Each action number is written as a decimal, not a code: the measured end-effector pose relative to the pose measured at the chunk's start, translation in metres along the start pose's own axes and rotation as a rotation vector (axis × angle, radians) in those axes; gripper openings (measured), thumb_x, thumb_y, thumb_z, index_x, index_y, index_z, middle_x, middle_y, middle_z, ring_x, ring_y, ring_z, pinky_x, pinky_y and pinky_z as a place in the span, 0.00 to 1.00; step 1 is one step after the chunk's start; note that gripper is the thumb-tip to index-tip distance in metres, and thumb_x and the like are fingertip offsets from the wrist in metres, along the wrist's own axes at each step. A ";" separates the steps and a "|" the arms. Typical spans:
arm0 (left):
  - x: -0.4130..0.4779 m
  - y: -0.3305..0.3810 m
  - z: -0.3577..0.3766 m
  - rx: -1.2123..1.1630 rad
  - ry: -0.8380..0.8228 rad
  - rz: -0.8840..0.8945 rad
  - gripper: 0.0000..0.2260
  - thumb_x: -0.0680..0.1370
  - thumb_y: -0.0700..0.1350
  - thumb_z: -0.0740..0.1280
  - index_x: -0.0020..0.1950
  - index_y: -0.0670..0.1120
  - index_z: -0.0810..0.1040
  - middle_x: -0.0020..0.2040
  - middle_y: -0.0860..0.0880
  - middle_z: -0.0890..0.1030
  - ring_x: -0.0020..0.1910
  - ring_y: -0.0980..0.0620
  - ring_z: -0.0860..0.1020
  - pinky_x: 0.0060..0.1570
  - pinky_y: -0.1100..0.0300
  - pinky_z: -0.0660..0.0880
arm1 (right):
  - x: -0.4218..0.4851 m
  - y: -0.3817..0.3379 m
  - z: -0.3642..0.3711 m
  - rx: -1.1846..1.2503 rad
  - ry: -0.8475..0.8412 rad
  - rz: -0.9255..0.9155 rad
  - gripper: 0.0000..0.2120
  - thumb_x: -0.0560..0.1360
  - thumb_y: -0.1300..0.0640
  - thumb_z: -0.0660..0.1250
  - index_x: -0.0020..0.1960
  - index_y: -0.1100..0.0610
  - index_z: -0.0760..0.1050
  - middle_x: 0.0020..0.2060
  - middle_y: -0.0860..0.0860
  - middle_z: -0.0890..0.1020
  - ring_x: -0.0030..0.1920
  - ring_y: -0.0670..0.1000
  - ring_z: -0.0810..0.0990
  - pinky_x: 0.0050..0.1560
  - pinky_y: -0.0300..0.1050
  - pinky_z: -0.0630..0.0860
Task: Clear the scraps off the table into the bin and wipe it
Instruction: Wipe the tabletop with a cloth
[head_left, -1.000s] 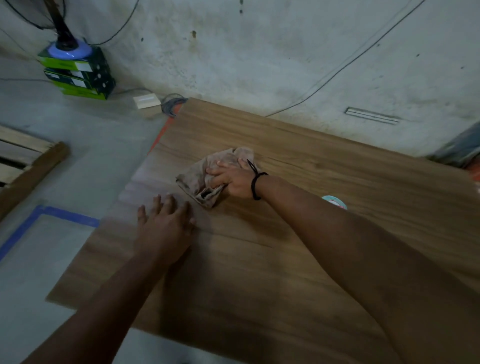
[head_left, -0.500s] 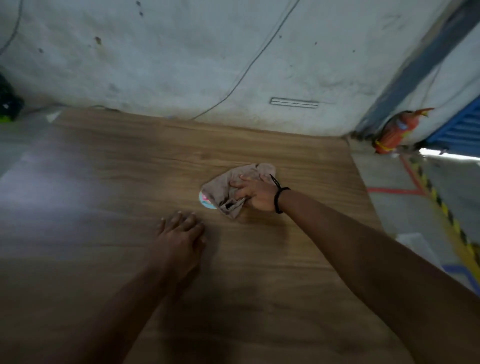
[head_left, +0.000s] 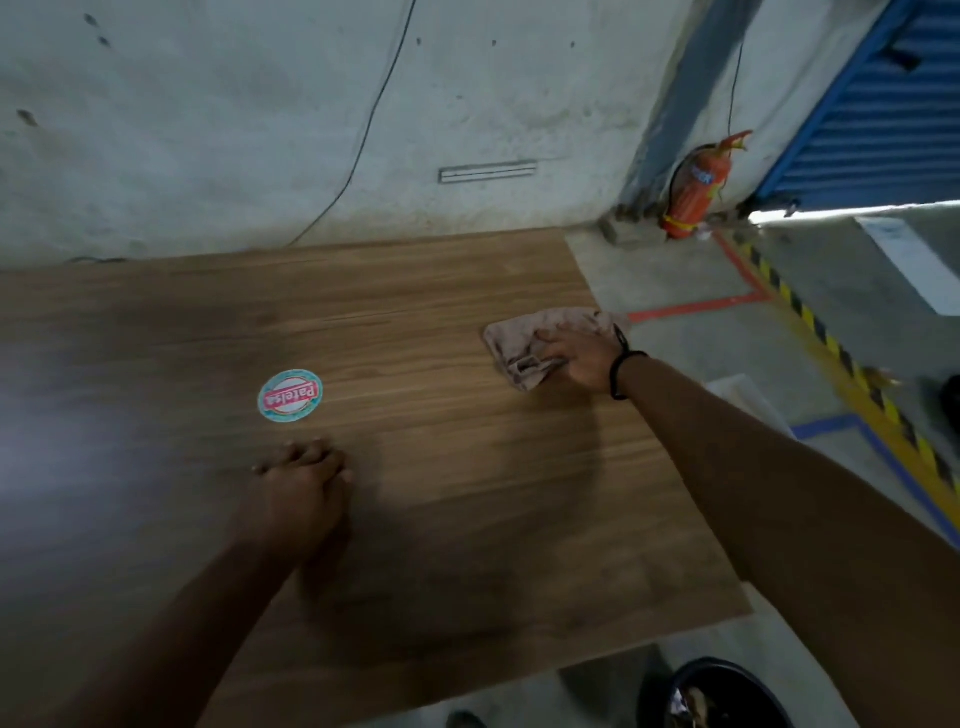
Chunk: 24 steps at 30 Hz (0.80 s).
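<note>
Rag swept from desk centre to the far right edge since the last frame; round sticker now uncovered.
Head view: right hand (head_left: 582, 361) clenched on rag (head_left: 535, 338), pressing it flat to wipe the desk (head_left: 467, 519). Left hand (head_left: 304, 486) released, palm down to brace. Sticker (head_left: 290, 397) mid-desk. Bin (head_left: 727, 696) on the floor by the near right corner.

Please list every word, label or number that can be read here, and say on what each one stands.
"Patels": upside down in this view, on the pink band of the round sticker on the table; last letter unclear.
Blue label on the fire extinguisher: too blurred to read.
</note>
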<state>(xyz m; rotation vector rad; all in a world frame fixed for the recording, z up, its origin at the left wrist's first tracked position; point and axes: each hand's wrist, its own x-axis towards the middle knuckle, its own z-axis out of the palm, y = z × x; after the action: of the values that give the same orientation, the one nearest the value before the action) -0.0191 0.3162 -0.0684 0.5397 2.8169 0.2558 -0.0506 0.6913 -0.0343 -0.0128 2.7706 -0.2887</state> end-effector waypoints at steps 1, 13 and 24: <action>-0.001 -0.001 0.001 0.013 0.003 0.009 0.33 0.73 0.61 0.44 0.65 0.47 0.77 0.71 0.45 0.72 0.70 0.40 0.69 0.66 0.43 0.67 | -0.003 0.007 0.001 0.008 0.011 0.028 0.21 0.80 0.65 0.52 0.70 0.54 0.70 0.75 0.51 0.62 0.76 0.55 0.55 0.74 0.48 0.45; -0.003 -0.017 0.001 0.017 -0.014 0.004 0.19 0.81 0.56 0.54 0.70 0.56 0.70 0.75 0.52 0.66 0.74 0.45 0.64 0.69 0.47 0.64 | 0.022 -0.041 0.038 0.323 0.167 0.546 0.21 0.81 0.60 0.50 0.74 0.58 0.61 0.71 0.57 0.66 0.68 0.59 0.67 0.63 0.47 0.64; -0.091 -0.179 -0.024 -0.014 0.037 -0.086 0.28 0.75 0.65 0.47 0.73 0.59 0.63 0.78 0.50 0.60 0.77 0.43 0.55 0.70 0.42 0.56 | 0.058 -0.189 0.070 0.345 0.158 0.524 0.06 0.78 0.58 0.56 0.51 0.50 0.70 0.47 0.56 0.71 0.54 0.53 0.69 0.53 0.49 0.64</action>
<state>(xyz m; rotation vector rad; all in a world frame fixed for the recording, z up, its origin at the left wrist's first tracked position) -0.0046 0.1145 -0.0649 0.4142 2.8636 0.2707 -0.0857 0.4894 -0.0798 0.8352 2.7072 -0.6359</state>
